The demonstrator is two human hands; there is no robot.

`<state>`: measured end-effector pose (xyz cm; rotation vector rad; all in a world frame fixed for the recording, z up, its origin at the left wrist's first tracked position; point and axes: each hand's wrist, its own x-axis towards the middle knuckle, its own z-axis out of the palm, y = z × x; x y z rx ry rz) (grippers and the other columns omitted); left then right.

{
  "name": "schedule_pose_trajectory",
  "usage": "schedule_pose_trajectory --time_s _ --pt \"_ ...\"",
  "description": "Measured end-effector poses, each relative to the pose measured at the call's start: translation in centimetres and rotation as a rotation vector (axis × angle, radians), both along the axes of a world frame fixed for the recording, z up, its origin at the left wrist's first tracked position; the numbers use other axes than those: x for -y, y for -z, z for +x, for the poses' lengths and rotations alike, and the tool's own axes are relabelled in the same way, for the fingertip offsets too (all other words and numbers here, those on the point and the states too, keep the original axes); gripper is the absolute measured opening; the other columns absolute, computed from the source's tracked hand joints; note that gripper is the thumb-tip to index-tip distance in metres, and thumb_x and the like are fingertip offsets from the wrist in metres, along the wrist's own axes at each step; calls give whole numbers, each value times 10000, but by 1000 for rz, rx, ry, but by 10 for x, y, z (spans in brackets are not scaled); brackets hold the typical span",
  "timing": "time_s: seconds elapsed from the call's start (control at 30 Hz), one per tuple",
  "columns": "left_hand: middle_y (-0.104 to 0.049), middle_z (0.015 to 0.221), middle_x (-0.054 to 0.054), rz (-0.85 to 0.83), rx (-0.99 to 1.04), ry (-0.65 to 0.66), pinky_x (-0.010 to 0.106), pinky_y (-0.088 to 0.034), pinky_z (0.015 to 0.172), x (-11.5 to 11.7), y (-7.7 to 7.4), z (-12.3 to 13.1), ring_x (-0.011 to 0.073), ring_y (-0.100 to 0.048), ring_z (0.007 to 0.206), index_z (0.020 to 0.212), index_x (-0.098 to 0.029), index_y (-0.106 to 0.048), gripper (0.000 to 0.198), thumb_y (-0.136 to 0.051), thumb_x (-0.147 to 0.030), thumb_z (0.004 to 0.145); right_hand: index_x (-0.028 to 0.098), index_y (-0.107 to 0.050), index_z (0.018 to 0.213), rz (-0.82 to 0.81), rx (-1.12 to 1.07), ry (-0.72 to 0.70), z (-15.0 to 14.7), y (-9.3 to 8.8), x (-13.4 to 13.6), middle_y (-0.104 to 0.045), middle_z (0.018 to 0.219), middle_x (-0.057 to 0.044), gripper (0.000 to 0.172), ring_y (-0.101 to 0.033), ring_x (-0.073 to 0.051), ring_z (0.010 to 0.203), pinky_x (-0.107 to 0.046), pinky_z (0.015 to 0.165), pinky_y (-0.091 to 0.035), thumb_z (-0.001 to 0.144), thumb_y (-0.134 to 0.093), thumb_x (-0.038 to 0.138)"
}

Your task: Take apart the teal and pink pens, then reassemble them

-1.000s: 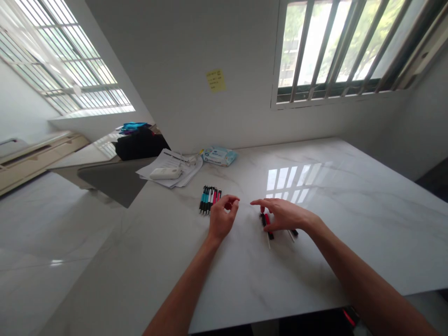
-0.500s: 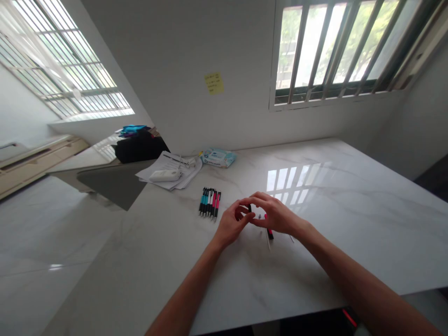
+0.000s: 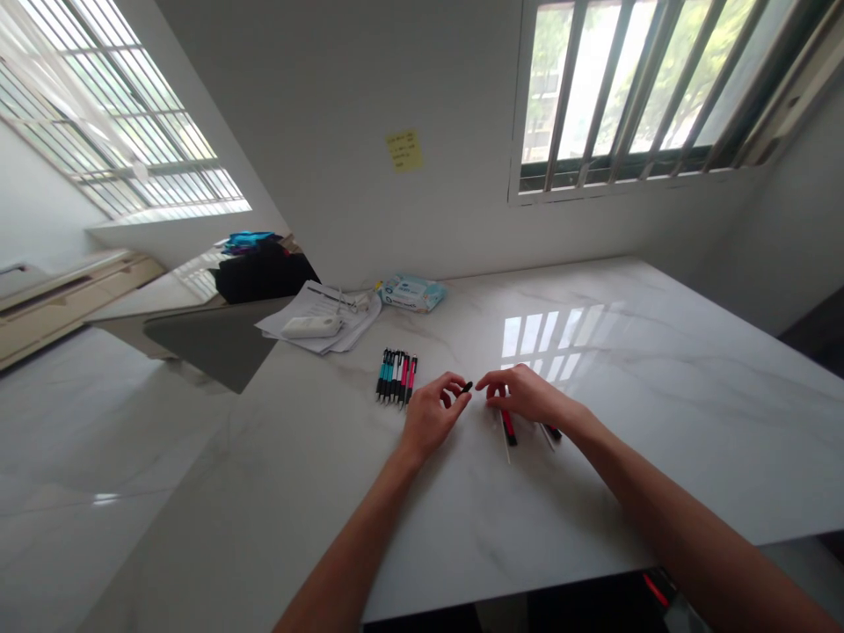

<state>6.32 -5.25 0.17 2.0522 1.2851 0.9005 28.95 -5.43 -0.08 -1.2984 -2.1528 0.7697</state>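
My left hand [image 3: 435,411] pinches a small black pen part [image 3: 467,387] between thumb and forefinger, its tip pointing up and right. Just right of it my right hand [image 3: 524,393] hovers over loose pen parts, fingers curved and apart with nothing seen between them. Under and in front of that hand lie a pink-and-black pen barrel [image 3: 508,428] and a thin white refill [image 3: 505,444]. Partly hidden by the right wrist are a second white refill [image 3: 548,437] and a dark barrel [image 3: 555,432]. A row of several assembled pens [image 3: 396,376] in blue, white and pink lies beyond my left hand.
A pack of wipes [image 3: 412,293] lies by the wall, beside papers [image 3: 343,338] with a white device [image 3: 312,327] on them. A yellow note [image 3: 404,151] sticks to the wall. The marble table's [image 3: 462,563] front edge runs below my forearms.
My hands have come apart; the right one let go of the black part and shifted slightly right. The black part stays in my left hand, now tilted instead of upright.
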Motion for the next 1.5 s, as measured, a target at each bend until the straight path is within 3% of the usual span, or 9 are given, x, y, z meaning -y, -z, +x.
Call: schedule_pose_trajectory --time_s 0.23,0.37,0.87,1.1,1.23,1.3,1.4,1.5 --pt "-757 858 11 34 9 17 272 -484 634 -1 5 1 159 -627 665 980 -242 -756 189 -682 -391 891 194 -730 1108 -127 -635 128 -6 5 -6 -789 985 -74 327 -751 -225 961 -387 923 -589 821 -772 345" --pt "-756 853 15 44 22 4 268 -483 629 -2 4 0 156 -625 665 971 -236 -761 188 -677 -386 895 176 -724 1060 -205 -753 134 -9 6 -9 -791 989 -88 389 -755 -231 958 -411 954 -586 747 -843 375" --pt "-735 849 10 46 35 37 266 -471 646 -1 2 -2 151 -612 679 976 -240 -761 169 -684 -371 902 180 -724 1020 -225 -746 90 -15 12 -7 -791 999 -81 397 -754 -234 966 -415 960 -582 720 -856 403" --pt "-720 874 19 97 25 40 270 -482 656 -1 1 -3 154 -598 688 977 -247 -759 146 -702 -350 890 184 -745 996 -134 -525 115 -15 10 -4 -769 809 -50 301 -724 -196 781 -324 740 -566 897 -678 460" --pt "-711 858 8 105 43 29 267 -477 659 -2 2 -3 143 -583 672 976 -241 -750 139 -706 -343 893 190 -719 1094 -140 -530 41 -12 5 -3 -790 916 -63 325 -737 -207 860 -324 783 -561 889 -700 442" --pt "-710 863 7 106 51 25 267 -475 662 -2 2 -3 140 -579 673 968 -238 -747 134 -709 -341 891 187 -727 1050 -136 -521 32 -11 5 -3 -792 947 -68 320 -737 -212 872 -322 789 -560 856 -741 441" --pt "-710 868 10 100 56 35 268 -476 664 -2 2 -3 144 -583 684 965 -238 -746 130 -711 -336 888 180 -750 899 -97 -408 74 -10 4 -2 -778 832 -54 310 -707 -185 746 -293 695 -530 904 -680 482" --pt "-714 873 16 95 57 43 271 -478 665 -2 2 -3 149 -591 688 968 -236 -747 134 -705 -334 888 189 -753 952 -48 -319 60 -9 2 -1 -767 804 -38 310 -675 -164 698 -281 669 -509 932 -652 481"
